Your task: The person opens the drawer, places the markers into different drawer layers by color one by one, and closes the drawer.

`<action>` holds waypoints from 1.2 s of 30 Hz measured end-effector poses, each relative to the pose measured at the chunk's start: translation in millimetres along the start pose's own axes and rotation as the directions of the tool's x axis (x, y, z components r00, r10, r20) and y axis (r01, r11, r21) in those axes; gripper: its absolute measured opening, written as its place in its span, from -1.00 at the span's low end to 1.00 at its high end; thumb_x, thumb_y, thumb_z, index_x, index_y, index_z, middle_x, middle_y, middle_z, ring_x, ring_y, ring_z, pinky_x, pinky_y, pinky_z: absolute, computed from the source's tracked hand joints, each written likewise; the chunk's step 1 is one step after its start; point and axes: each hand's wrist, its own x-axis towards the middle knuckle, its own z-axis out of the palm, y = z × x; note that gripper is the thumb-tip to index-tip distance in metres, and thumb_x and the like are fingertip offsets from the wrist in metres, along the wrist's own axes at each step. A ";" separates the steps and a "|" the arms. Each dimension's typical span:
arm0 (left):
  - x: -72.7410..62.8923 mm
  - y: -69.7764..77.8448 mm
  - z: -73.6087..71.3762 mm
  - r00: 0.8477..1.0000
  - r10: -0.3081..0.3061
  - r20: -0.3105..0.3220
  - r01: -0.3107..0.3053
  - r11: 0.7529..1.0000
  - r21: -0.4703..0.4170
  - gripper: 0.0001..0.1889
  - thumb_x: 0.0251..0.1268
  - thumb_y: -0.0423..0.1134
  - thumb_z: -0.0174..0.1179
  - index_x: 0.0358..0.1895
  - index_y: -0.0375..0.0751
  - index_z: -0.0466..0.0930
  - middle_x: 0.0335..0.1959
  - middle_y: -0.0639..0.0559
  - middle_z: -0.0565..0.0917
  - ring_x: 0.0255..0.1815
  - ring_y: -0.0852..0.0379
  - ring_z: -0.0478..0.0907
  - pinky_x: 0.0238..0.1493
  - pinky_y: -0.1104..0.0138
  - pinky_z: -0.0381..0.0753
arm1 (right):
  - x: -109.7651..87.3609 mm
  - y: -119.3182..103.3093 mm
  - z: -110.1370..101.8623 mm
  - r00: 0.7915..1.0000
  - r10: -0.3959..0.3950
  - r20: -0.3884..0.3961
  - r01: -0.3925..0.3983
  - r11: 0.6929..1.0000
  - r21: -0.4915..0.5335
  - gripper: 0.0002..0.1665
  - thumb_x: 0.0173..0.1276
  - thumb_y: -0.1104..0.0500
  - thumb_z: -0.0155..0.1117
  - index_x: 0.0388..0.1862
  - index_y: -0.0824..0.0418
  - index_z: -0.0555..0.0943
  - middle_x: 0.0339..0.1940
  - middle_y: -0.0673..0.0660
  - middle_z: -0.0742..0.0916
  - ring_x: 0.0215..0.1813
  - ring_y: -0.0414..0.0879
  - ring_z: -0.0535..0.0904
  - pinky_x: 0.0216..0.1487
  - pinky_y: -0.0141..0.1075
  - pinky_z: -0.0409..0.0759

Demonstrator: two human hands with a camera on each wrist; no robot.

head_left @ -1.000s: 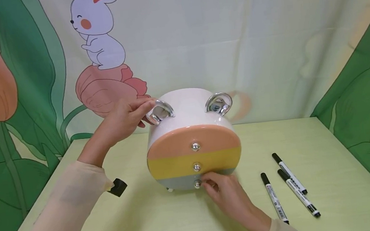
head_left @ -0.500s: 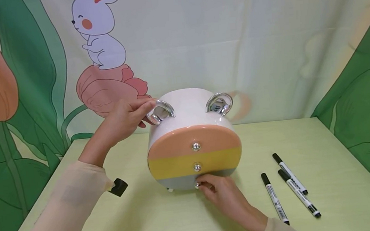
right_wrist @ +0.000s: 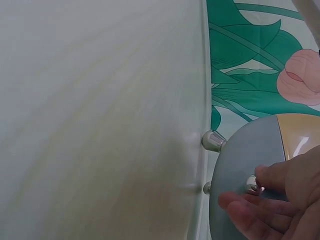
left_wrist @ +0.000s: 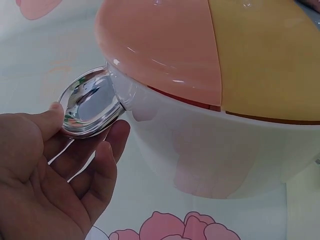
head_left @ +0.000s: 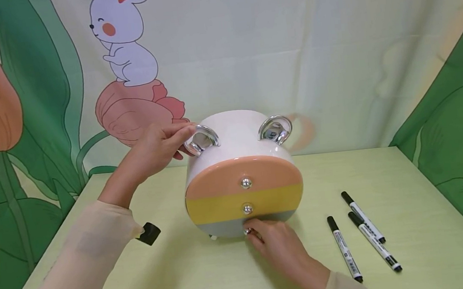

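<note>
A rounded white drawer box (head_left: 237,137) stands on the table, its front striped in an orange drawer (head_left: 214,179), a yellow drawer (head_left: 217,209) and a grey-blue drawer (head_left: 221,229). Two chrome ears stick up from its top. My left hand (head_left: 151,150) pinches the left ear (left_wrist: 90,102) between thumb and fingers. Low on the front, my right hand (head_left: 282,247) has thumb and fingertips round the bottom silver knob (right_wrist: 251,184), partly covering it. The bottom drawer lies flush with the front in the head view. Short silver feet (right_wrist: 214,141) show beneath the box.
Several black-capped markers lie to the right: one marker (head_left: 345,250) nearest the box, another marker (head_left: 375,242) beside it, and a third marker (head_left: 362,218) behind. A black object (head_left: 149,233) shows at the left sleeve. A printed curtain (head_left: 332,58) hangs behind the table (head_left: 178,282).
My right hand has shifted slightly left, from beside the bottom knob to fingertips around it. The left hand keeps its hold on the ear, and the box stays in place.
</note>
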 end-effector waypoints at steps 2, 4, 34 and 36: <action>-0.2 0.0 -0.1 1.000 -0.005 0.000 0.005 1.000 0.003 -0.56 0.65 -0.01 0.07 0.38 -0.14 0.59 -0.14 -0.15 0.72 -0.17 -0.05 0.63 0.02 0.17 0.67 | 0.3 0.4 1.5 0.999 -0.020 -0.027 0.019 1.000 -0.012 -0.79 0.17 0.31 0.60 -0.26 0.16 0.73 -0.38 -0.05 0.79 -0.38 -0.19 0.70 -0.35 -0.23 0.67; -0.4 0.1 -0.2 1.000 -0.007 0.000 0.007 1.000 0.002 -0.56 0.65 -0.01 0.07 0.38 -0.14 0.59 -0.14 -0.15 0.72 -0.17 -0.05 0.63 0.02 0.17 0.67 | 0.5 0.6 3.3 0.998 -0.032 -0.050 0.031 0.999 -0.027 -0.77 0.14 0.30 0.62 -0.28 0.13 0.72 -0.41 -0.07 0.77 -0.41 -0.20 0.69 -0.38 -0.24 0.65; 0.3 1.8 0.6 1.000 -0.023 -0.004 0.023 1.000 0.011 -0.55 0.63 0.05 0.07 0.33 -0.12 0.64 -0.09 -0.14 0.70 -0.12 -0.03 0.65 0.02 0.15 0.67 | 4.9 -11.3 8.6 0.989 0.140 -0.043 -0.138 0.990 0.035 -0.82 0.20 0.31 0.59 -0.36 0.18 0.70 -0.41 0.02 0.78 -0.36 -0.18 0.73 -0.34 -0.31 0.69; 0.1 1.7 0.8 1.000 -0.020 -0.006 0.020 1.000 0.014 -0.55 0.63 0.06 0.07 0.33 -0.12 0.64 -0.08 -0.14 0.70 -0.12 -0.03 0.65 0.03 0.14 0.67 | 5.2 -11.8 8.9 0.988 0.147 -0.041 -0.145 0.988 0.043 -0.81 0.19 0.32 0.60 -0.38 0.18 0.69 -0.43 0.01 0.78 -0.38 -0.19 0.72 -0.35 -0.34 0.68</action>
